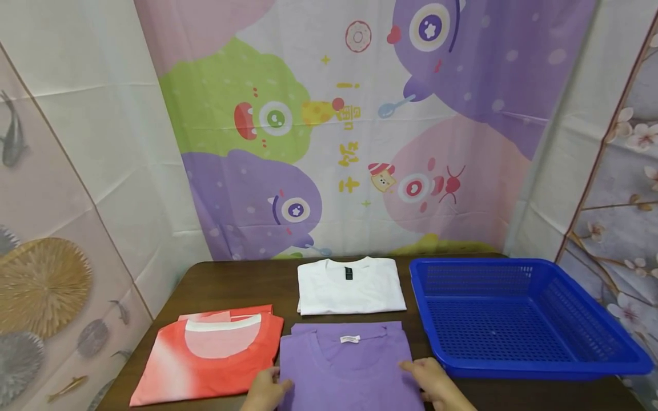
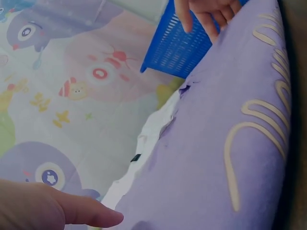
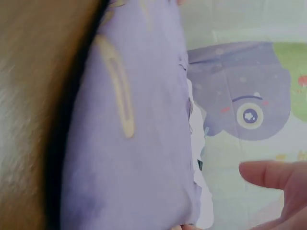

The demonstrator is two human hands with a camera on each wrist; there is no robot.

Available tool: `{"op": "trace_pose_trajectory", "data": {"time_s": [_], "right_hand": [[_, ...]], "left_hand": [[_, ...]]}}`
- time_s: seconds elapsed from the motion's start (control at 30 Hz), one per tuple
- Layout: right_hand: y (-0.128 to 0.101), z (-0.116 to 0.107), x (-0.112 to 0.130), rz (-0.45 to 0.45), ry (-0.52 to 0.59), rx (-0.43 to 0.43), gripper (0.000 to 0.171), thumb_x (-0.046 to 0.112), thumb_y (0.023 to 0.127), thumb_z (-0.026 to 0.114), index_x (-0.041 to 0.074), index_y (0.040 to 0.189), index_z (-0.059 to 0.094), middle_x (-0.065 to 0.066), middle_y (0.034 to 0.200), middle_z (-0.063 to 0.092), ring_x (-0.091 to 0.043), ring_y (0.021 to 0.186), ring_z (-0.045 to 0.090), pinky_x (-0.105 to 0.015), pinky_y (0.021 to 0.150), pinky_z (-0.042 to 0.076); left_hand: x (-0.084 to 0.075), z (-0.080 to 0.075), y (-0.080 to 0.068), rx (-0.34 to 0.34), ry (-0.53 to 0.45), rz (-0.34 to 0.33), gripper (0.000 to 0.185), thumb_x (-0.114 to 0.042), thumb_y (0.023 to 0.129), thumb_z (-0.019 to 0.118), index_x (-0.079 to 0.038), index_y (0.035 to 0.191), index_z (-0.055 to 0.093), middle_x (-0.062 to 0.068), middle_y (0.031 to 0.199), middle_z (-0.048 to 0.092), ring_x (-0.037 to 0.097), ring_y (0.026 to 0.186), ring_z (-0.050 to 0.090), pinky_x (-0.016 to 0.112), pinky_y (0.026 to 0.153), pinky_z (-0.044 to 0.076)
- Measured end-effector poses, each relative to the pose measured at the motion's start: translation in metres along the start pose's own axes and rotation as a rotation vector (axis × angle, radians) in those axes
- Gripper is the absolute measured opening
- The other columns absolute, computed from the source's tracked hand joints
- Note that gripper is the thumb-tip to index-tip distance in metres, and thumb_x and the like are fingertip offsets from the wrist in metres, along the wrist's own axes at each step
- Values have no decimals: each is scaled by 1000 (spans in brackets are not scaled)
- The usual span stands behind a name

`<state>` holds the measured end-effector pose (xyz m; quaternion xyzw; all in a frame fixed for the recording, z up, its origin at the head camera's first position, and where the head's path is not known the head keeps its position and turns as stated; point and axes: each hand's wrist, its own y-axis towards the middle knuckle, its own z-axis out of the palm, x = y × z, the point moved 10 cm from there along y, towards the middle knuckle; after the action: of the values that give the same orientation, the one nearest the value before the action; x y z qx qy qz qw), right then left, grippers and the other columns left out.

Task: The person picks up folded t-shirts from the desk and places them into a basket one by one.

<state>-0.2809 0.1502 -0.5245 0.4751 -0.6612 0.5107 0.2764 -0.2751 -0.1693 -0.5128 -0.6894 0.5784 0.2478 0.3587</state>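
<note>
A folded purple T-shirt (image 1: 349, 365) lies at the table's near edge. My left hand (image 1: 264, 391) grips its left side with the thumb on top. My right hand (image 1: 437, 385) grips its right side the same way. In the left wrist view the purple T-shirt (image 2: 206, 167) shows gold print on its underside, with my left thumb (image 2: 57, 211) at its edge and my right hand (image 2: 206, 12) at the far side. In the right wrist view the purple T-shirt (image 3: 139, 158) fills the middle, and a fingertip of my right hand (image 3: 273, 175) shows beside it.
A folded white T-shirt (image 1: 349, 285) lies behind the purple one. A folded red and white T-shirt (image 1: 205, 357) lies to its left. A blue perforated basket (image 1: 514, 264) stands on the right of the brown table (image 1: 241, 285). A cartoon backdrop hangs behind.
</note>
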Motion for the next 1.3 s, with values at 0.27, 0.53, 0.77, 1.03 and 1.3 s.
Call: {"op": "trace_pose_trajectory", "data": {"time_s": [0.27,0.53,0.77,1.03,1.3], "right_hand": [[13,2,-2,33,81,-28,53,19,85,57,-20,118,45,-32,107,59,-29,86,62,-38,71,55],[29,-4,2,-6,51,-90,20,7,79,56,-11,88,59,-12,81,59,-19,71,57,-30,61,50],[41,-6,1,-8,93,-108,32,5,77,57,18,57,36,1,63,50,-12,61,52,-25,57,46],[51,-5,1,21,73,-134,13,8,78,62,-5,80,61,-17,83,65,-18,71,60,-29,63,52],[51,-3,5,-47,69,-152,39,7,77,63,-20,104,59,-27,96,65,-24,79,62,-36,70,54]], "left_hand": [[0,4,10,70,-114,-68,44,-12,84,61,20,114,57,28,109,65,29,95,61,46,85,53],[-4,5,23,78,-209,-49,49,-13,85,59,22,118,52,36,121,57,43,111,57,58,95,46],[2,4,36,19,-217,-111,49,-12,83,62,21,118,53,36,123,56,45,111,57,57,95,47],[7,5,43,-28,-248,-166,54,-14,81,63,24,117,49,37,122,54,45,109,56,56,96,46],[9,10,45,-58,-294,-176,54,-15,81,66,22,117,51,37,120,55,44,107,57,57,94,47]]}}
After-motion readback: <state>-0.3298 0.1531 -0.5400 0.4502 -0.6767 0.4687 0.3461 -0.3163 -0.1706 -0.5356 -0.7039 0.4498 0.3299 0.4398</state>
